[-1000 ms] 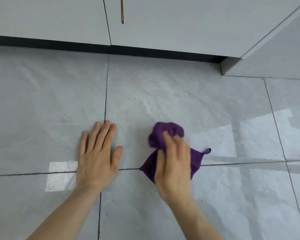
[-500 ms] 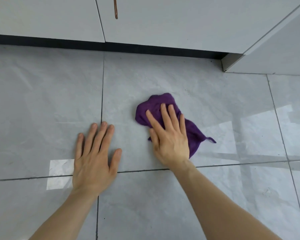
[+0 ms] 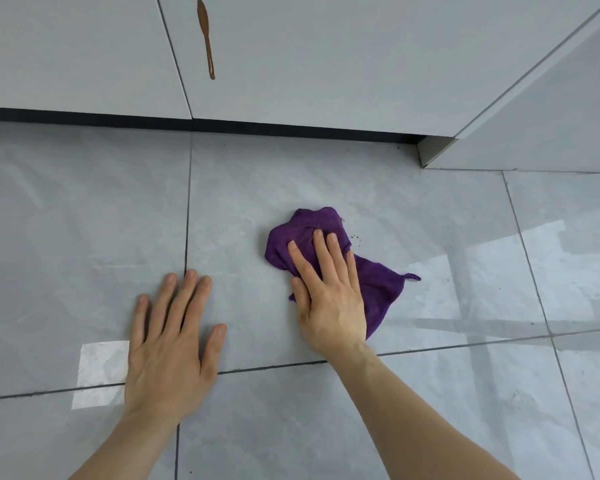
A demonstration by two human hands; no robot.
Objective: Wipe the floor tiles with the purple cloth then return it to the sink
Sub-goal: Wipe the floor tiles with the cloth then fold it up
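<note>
Right hand [image 3: 329,299]: lies palm down on the purple cloth, right of the frame's centre, fingers [image 3: 321,249] stretched out straight and close together, pressing flat rather than gripping; the thumb sits along the cloth's left edge.
Purple cloth [image 3: 383,289]: crumpled on a grey floor tile just right of centre, bunched into a rounded lump beyond the fingertips, flatter towards the lower right; a small loop sticks out at its right corner. It is on the floor, not in any sink.
Left hand [image 3: 168,344]: flat on the floor in the lower left of centre, palm down, fingers [image 3: 187,299] spread moderately wide and holding nothing; it covers a crossing of grout lines.
Floor tiles [image 3: 84,237]: large, glossy, pale grey with faint marbling, divided by dark grout lines; bright window reflections show at the lower left and across the right side.
Dark specks [image 3: 355,239]: a few tiny crumbs lie on the tile just right of the cloth's lump.
Cabinet doors [image 3: 326,64]: light grey, across the top of the frame, with a dark recessed plinth beneath.
Brown streak [image 3: 205,36]: a drip mark runs down the door at the upper left of centre.
</note>
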